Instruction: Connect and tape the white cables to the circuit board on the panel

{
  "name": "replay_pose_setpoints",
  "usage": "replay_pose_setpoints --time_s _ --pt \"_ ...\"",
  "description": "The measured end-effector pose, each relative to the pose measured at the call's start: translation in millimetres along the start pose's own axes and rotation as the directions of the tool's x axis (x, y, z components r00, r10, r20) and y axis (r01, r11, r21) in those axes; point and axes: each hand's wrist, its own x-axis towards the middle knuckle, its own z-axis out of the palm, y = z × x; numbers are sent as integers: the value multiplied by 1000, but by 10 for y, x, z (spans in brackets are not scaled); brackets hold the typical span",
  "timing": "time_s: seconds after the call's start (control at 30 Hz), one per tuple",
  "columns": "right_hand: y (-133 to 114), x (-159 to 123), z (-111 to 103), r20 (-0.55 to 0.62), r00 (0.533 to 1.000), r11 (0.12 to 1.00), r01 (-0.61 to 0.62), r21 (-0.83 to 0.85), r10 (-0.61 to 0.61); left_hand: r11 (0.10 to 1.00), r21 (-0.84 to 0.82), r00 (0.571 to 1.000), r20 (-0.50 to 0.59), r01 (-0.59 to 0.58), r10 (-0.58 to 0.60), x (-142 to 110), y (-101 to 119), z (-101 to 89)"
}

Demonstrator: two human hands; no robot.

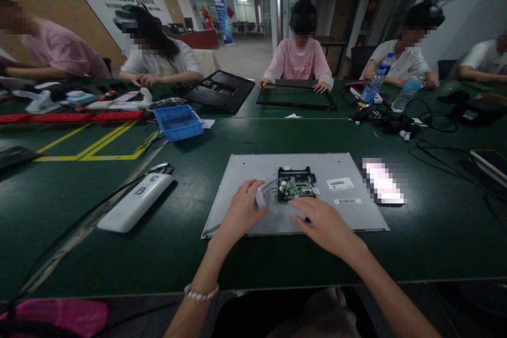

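A flat grey metal panel [340, 216], like the back of a display, lies on the table in front of me. A green circuit board [295, 188] in a black frame sits on its middle, with grey wires [271, 187] leading left from it. My left hand [242, 210] is over the panel's left part, thumb and fingers apart, beside a pale flat piece [260, 198] at the wires' end. Whether the fingers touch this piece is unclear. My right hand [322, 222] lies low over the panel, fingers apart, its fingertips near the board's lower edge.
A white power bank [137, 202] with a black cable lies left; a phone [383, 181] is right of the panel. Farther off are a blue tray [178, 123], a black laptop-like casing [222, 90], a black frame [297, 105] under a co-worker's hands, and water bottles [376, 82].
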Motion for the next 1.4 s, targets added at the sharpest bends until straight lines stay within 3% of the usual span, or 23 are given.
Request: replay_pose_setpoints --time_s 0.1,0.17,0.27,0.37,0.5,0.63,0.8,0.93,1.03,1.4 --pt "411 13 -272 -66 981 983 -183 19 184 999 -36 997 -76 -21 18 -1 59 -84" --pt "682 78 -379 -33 970 969 -237 68 240 998 -55 992 -125 -18 11 50 52 -147" --pt "986 223 -403 23 957 943 -289 168 289 999 -38 989 -148 16 -21 206 -28 -203" --pt "1126 324 -316 1 946 930 -320 182 325 998 -21 989 -132 58 -60 389 -149 -187" --pt "1143 296 -185 -27 925 893 -358 272 379 997 -25 992 -97 76 -78 516 -305 -101" --pt "1124 216 -129 18 923 868 -369 333 385 992 -78 992 -65 100 -105 472 -406 -51" --pt "1141 210 -95 16 923 873 -369 320 384 993 -104 997 -55 50 -55 383 -361 -128" --pt "1142 215 -81 11 923 875 -367 316 384 996 -89 995 95 -22 30 372 -270 -167" --pt "1115 207 -90 10 925 877 -364 313 380 998 -68 986 162 -20 31 375 -277 -121" --pt "1075 215 -66 60 933 909 -358 214 354 994 -113 986 165 3 16 355 -352 -71"
